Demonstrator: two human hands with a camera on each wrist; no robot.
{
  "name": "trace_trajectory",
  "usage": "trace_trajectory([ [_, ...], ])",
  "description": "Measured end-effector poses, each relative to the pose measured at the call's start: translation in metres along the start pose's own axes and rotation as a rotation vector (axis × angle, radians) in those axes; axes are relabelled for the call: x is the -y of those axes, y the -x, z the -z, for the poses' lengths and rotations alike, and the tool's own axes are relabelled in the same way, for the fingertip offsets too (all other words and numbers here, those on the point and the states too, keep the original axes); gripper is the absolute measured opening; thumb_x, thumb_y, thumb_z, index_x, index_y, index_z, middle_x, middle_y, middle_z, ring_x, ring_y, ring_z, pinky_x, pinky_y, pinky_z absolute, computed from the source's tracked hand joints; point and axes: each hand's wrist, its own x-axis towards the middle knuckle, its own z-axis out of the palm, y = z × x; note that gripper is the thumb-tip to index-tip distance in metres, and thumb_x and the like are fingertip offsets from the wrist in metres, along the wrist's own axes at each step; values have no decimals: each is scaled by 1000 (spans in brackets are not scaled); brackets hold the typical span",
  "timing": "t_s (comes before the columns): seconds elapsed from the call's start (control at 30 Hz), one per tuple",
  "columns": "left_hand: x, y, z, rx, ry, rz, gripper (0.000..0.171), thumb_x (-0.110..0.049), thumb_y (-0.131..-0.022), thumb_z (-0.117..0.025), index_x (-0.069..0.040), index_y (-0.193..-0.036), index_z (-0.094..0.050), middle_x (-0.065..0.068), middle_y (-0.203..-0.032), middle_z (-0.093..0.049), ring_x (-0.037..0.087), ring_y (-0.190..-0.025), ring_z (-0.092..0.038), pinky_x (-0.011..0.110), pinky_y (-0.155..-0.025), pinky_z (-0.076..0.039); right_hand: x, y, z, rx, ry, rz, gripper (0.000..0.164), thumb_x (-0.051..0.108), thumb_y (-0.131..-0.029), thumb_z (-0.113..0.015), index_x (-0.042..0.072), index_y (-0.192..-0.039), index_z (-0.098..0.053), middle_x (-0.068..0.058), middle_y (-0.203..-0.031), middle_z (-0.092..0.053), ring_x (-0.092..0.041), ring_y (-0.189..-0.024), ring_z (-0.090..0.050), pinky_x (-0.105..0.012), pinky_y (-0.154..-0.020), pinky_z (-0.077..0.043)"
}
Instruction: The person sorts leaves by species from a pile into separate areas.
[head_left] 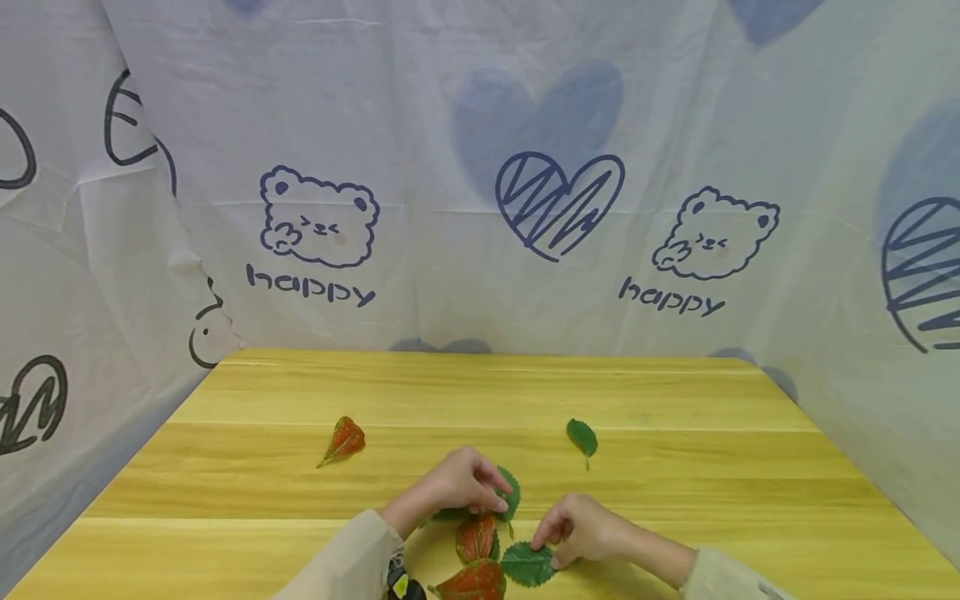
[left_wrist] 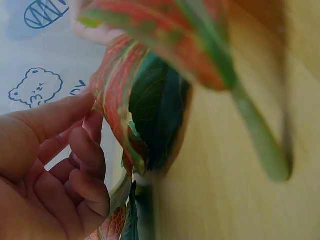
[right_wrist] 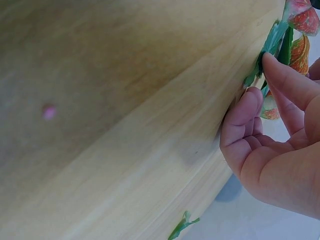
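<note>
Table edge (head_left: 495, 359) well ahead; left hand (head_left: 467, 480) pinches upper green leaf (head_left: 513, 498), right hand (head_left: 581, 530) lower green leaf (head_left: 527, 567).

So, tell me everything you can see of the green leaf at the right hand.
The green leaf is dark and broad, with a toothed edge and paler veins; its material is uncertain. It sits low in the head view, right of the red leaf; whether those two touch is unclear. The right hand holds its right side between thumb and finger. Whether it rests flat on the table can't be told.
</note>
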Motion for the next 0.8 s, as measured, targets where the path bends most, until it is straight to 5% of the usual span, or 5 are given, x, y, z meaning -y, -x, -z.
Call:
trace_trajectory([
  [0.33, -6, 3, 1, -18, -90, -54, 5, -4, -78, -68, 0, -79, -71, 4, -66, -64, 11, -47, -49, 30, -48, -46, 1, 0, -1, -6, 4, -14, 20, -13, -65, -69, -4, -83, -69, 0, -73, -56, -8, -65, -43, -20, -56, -40],
  [0.8, -14, 20, 24, -159, -154, -159, 6, 1, -77, -62, 0, -72, -65, 3, -59, -60, 18, -47, -56, 32, -47, -48, 1, 0, -1, -6, -3, -12, 19, -13, -65, -69, -5, -82, -68, 1, -70, -53, -7, -62, -43, -18, -54, -39],
])
